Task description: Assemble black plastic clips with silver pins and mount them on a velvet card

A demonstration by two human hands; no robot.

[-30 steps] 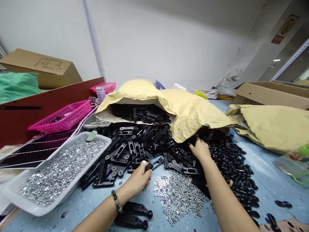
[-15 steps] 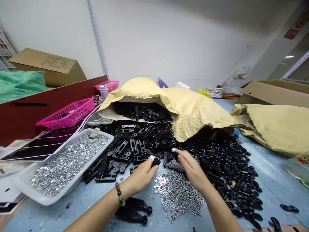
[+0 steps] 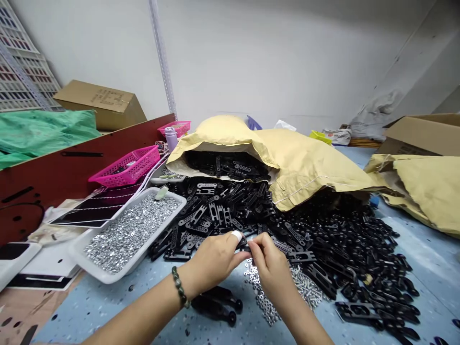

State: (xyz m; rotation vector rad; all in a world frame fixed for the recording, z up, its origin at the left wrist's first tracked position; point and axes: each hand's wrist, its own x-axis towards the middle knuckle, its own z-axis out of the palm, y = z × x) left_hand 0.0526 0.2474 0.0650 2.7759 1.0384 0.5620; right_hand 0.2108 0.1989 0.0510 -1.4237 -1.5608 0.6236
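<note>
In the head view we pinch a small black part (image 3: 245,246) between both hands; our left hand (image 3: 215,261) closes on it from one side, our right hand (image 3: 272,266) from the other; the part sits just above the tabletop (image 3: 108,306); silver screws (image 3: 305,290) lie under the right hand; a white tray (image 3: 100,274) of washers stands left of the left hand; black brackets (image 3: 230,211) pile up just beyond the fingertips.

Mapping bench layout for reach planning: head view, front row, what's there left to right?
White tray of silver washers → left hand → small black part pinched between both hands → right hand → yellow sack at the right edge. The black parts pile spans the middle, so it's left out.
</note>
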